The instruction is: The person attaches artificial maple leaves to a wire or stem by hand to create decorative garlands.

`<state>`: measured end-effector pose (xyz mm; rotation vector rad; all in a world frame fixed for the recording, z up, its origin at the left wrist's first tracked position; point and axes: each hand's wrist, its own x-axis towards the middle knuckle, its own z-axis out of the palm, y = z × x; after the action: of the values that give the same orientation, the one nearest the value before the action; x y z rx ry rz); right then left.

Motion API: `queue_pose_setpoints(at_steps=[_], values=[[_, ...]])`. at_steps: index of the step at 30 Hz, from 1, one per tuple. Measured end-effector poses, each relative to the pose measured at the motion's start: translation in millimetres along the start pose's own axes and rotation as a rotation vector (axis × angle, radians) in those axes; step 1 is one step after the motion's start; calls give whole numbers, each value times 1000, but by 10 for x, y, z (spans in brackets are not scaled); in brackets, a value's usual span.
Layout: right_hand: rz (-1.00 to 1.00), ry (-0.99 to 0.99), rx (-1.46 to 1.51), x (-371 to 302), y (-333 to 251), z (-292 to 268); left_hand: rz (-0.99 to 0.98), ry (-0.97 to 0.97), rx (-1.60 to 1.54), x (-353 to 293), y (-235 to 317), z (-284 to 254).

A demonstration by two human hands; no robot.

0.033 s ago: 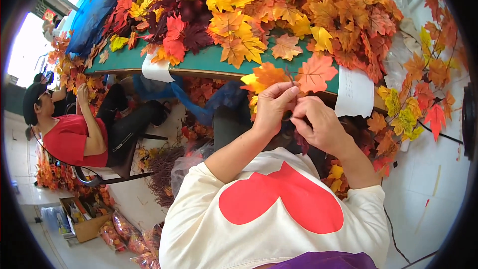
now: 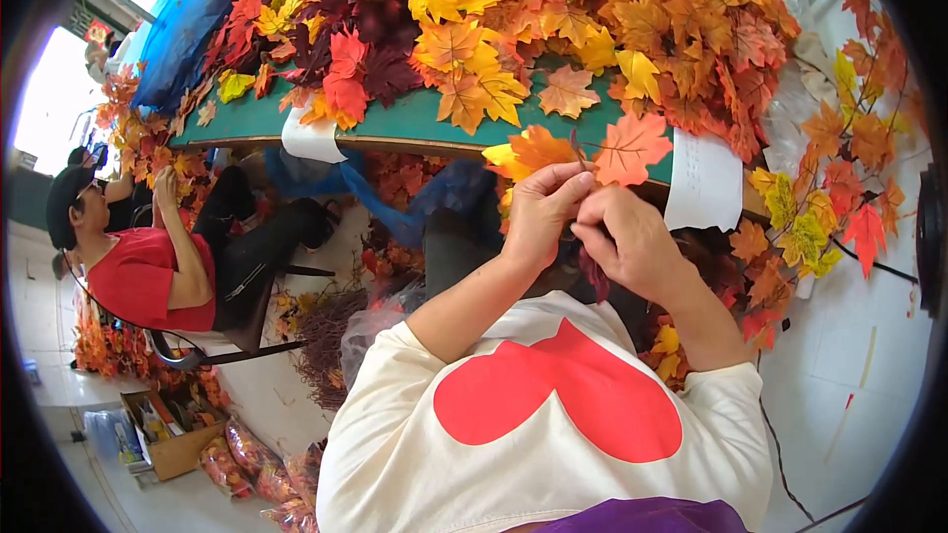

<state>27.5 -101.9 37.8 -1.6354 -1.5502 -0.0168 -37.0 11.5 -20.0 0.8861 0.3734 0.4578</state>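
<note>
In front of my chest, at the near edge of the table, both hands work on an artificial maple leaf spray [image 2: 632,148]. It carries a coral leaf, an orange leaf and a yellow one above my fingers. My left hand [image 2: 545,215] pinches its thin brown stem between thumb and fingertips. Close beside it, my right hand [image 2: 632,242] is closed with its fingers curled near the same stem; what lies inside them is hidden. A dark red leaf [image 2: 594,276] hangs below, between the two hands.
Colourful loose maple leaves [image 2: 592,0] heap over the green table [image 2: 395,128]. White paper sheets [image 2: 705,183] hang at its edge. Leafy branches [image 2: 839,168] stand at right. A co-worker in red [image 2: 148,276] sits at left; a cardboard box [image 2: 183,449] rests on the floor.
My right hand has shifted slightly up and turned, its fingers nearer my left hand. The leaves on the spray have moved slightly right. My left hand stays in place.
</note>
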Motion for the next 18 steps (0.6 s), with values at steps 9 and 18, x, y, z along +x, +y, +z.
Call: queue_pose_setpoints(at_steps=[9,18], values=[[321,59,120,-58,313,74,-56,40,-124,-116,33,-127],[401,142,192,-130,275,76,-71,10,-213,-135,16,-57]])
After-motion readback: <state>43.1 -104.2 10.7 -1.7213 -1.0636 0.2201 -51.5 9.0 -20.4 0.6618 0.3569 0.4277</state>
